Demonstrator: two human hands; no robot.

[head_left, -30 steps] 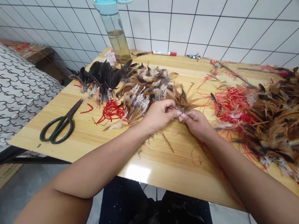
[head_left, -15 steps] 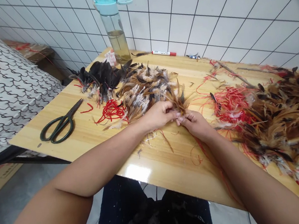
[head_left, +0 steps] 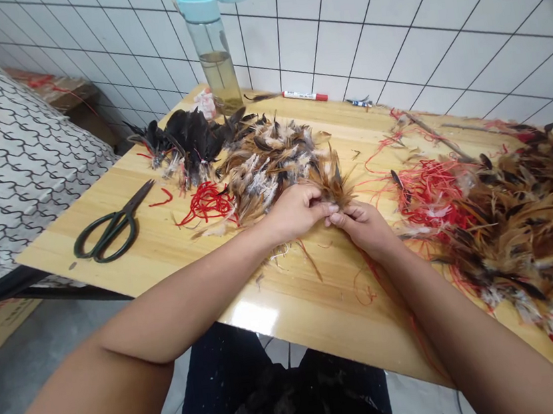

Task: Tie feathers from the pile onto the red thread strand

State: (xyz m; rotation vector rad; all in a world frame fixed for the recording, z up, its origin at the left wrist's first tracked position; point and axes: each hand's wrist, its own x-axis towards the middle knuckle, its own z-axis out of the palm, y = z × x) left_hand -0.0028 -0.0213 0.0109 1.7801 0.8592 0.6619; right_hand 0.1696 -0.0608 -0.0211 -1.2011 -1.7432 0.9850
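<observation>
Figure. The left hand (head_left: pixel 293 211) and the right hand (head_left: pixel 366 228) met fingertip to fingertip near the middle of the worktop (head_left: pixel 314 310), both pinched shut on the quill end of a small tuft of brown feathers (head_left: pixel 331 183), which fanned up and away from the fingers. The tuft stood at the near edge of the sorted brown pile (head_left: pixel 271 164), just beside a tangle of red thread (head_left: pixel 206 205); a black feather pile (head_left: pixel 188 140) lay behind it, and a far larger unsorted heap (head_left: pixel 525 223) (threaded through with more red cord) covered the right side.

Risks, as judged from this arrangement: the grip was narrow and the feathers light, so a slackened pinch could have let the tuft splay and fall back into the pile beside it, mixing it with the rest. Loose red strands lay under the right wrist and could have snagged and dragged feathers toward the worktop's near edge. The scissors (head_left: pixel 110 224) lay well apart to the left, and the water bottle (head_left: pixel 214 46) stood at the back, close to the piles, where a careless sweep of a forearm could have tipped it.
</observation>
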